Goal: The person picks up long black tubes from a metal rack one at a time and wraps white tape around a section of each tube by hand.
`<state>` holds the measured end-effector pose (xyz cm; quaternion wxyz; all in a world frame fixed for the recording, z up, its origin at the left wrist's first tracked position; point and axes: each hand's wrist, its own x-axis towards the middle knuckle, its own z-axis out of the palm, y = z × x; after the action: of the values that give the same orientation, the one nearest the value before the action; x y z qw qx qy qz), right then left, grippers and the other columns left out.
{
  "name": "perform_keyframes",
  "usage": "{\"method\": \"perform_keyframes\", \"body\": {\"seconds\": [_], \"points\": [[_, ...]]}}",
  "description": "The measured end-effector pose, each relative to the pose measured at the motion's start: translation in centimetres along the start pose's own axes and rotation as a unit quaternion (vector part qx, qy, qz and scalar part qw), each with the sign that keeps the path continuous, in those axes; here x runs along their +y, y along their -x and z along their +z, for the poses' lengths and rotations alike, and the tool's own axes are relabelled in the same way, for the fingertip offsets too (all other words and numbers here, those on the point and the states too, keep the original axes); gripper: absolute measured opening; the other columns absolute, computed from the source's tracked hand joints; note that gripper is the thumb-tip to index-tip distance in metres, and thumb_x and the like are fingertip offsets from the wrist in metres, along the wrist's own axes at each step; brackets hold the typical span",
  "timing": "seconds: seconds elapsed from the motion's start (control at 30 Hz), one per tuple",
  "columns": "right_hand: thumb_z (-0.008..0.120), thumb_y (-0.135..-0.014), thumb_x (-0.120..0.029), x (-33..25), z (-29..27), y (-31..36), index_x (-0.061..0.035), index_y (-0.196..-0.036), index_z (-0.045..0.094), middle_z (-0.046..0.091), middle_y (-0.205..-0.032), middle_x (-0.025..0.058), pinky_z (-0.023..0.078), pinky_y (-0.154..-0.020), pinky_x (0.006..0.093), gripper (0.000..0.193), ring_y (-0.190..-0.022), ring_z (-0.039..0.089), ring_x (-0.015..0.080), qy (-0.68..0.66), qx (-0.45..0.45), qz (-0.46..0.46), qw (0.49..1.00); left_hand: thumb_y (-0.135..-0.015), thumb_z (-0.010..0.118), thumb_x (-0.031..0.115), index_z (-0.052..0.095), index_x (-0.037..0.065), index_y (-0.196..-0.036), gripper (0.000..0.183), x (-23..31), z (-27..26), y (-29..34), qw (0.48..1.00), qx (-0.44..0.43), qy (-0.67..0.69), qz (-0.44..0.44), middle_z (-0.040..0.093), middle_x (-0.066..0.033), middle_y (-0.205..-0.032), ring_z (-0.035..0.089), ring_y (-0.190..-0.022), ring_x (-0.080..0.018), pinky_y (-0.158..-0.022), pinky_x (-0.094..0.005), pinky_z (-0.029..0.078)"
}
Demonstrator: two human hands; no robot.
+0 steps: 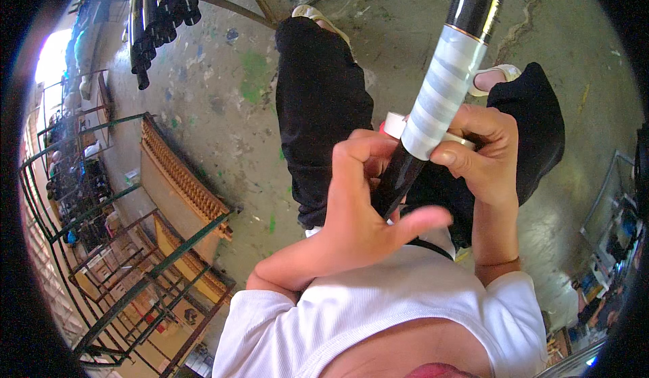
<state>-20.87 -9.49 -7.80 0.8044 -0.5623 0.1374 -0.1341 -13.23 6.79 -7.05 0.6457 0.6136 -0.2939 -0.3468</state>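
- Black and glossy, the rod (471, 13) slants right across the middle of the view, its top running out at the upper edge, gold lines ringing its dark upper section!
- Around it sits a wrap (443, 93), pale and banded in white and grey, with bare black rod showing above and below.
- Left hand (358, 206) now: it's at the lower black part, just below the wrap, fingers bent in behind the rod and the thumb, a touch blurred, stuck out wide to the right. How firmly those fingers grip, I cannot tell.
- Right hand (488, 149), over on the other side: thumb and forefinger are pinching a white strip (460, 139) right beside the wrap's lower end, thumb tip close against the rod's edge.
- So the rod lies between the two hands, rising up and away to the right above them both!
- Peeking out past the rod's left edge, just above the left hand's knuckles, a white roll (394, 125) with a bit of red.
- Beneath all this, black trousers (318, 108) spread apart over a stained grey floor (236, 54).
- Off to the upper left, a bundle of black tubes (165, 6); below them, a metal rack (179, 251).
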Motion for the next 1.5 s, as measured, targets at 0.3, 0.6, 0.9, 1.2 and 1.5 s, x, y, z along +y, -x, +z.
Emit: {"method": "perform_keyframes", "body": {"seconds": [0.3, 0.6, 0.9, 1.2, 1.5], "points": [[0.079, -0.063, -0.01, -0.6, -1.3, -1.9, 0.0006, -0.094, 0.065, 0.065, -0.078, 0.0024, 0.046, -0.066, 0.0226, 0.036, -0.073, 0.058, 0.0084, 0.053, -0.094, 0.055, 0.993, -0.092, 0.048, 0.026, 0.042, -0.007, -0.11, 0.038, 0.7, -0.5, -0.9, 0.954, -0.098, 0.252, -0.131, 0.059, -0.0147, -0.088, 0.06, -0.063, -0.0135, -0.056, -0.0213, 0.047], [0.065, -0.075, -0.007, -0.8, -1.8, -1.3, -0.0021, -0.081, 0.059, 0.057, -0.075, -0.0014, 0.042, -0.062, 0.021, 0.01, -0.069, 0.05, 0.0042, 0.075, -0.044, 0.004, 0.996, -0.086, 0.056, 0.042, 0.028, 0.001, -0.119, 0.06, 0.1, 0.6, -1.2, 0.995, -0.015, 0.086, -0.049, 0.055, -0.0137, -0.075, 0.046, -0.042, -0.0107, -0.041, -0.0202, 0.036], [0.058, -0.08, -0.019, 4.9, -4.8, -2.2, -0.0021, -0.08, 0.062, 0.055, -0.064, -0.0001, 0.042, -0.059, 0.0246, 0.017, -0.065, 0.052, 0.0061, 0.334, 0.132, 0.025, 0.933, -0.089, 0.054, 0.026, 0.028, 0.007, -0.113, 0.04, -0.2, 0.3, -1.9, 0.991, -0.022, 0.131, -0.024, 0.053, -0.0145, -0.063, 0.043, -0.036, -0.0118, -0.034, -0.0218, 0.032], [0.069, -0.075, -0.031, 0.7, -1.9, -2.2, -0.001, -0.11, 0.058, 0.061, -0.087, 0.0014, 0.044, -0.067, 0.0214, 0.047, -0.075, 0.056, 0.0084, -0.015, -0.023, 0.005, 1.0, -0.082, 0.061, 0.001, 0.026, 0.006, -0.114, 0.048, -0.4, 0.5, -2.4, 0.997, -0.025, 0.071, 0.009, 0.054, -0.0148, -0.084, 0.052, -0.054, -0.0112, -0.048, -0.0194, 0.039], [0.055, -0.088, -0.031, 2.3, -3.4, -4.0, -0.0029, -0.087, 0.065, 0.051, -0.065, -0.0045, 0.029, -0.05, 0.0183, 0.03, -0.057, 0.039, 0.0031, -0.056, -0.009, 0.061, 0.997, -0.091, 0.044, 0.043, 0.036, -0.007, -0.12, 0.058, 0.8, 0.4, -3.3, 0.863, -0.15, 0.459, -0.146, 0.052, -0.0147, -0.061, 0.041, -0.031, -0.0104, -0.028, -0.0205, 0.034]]}}
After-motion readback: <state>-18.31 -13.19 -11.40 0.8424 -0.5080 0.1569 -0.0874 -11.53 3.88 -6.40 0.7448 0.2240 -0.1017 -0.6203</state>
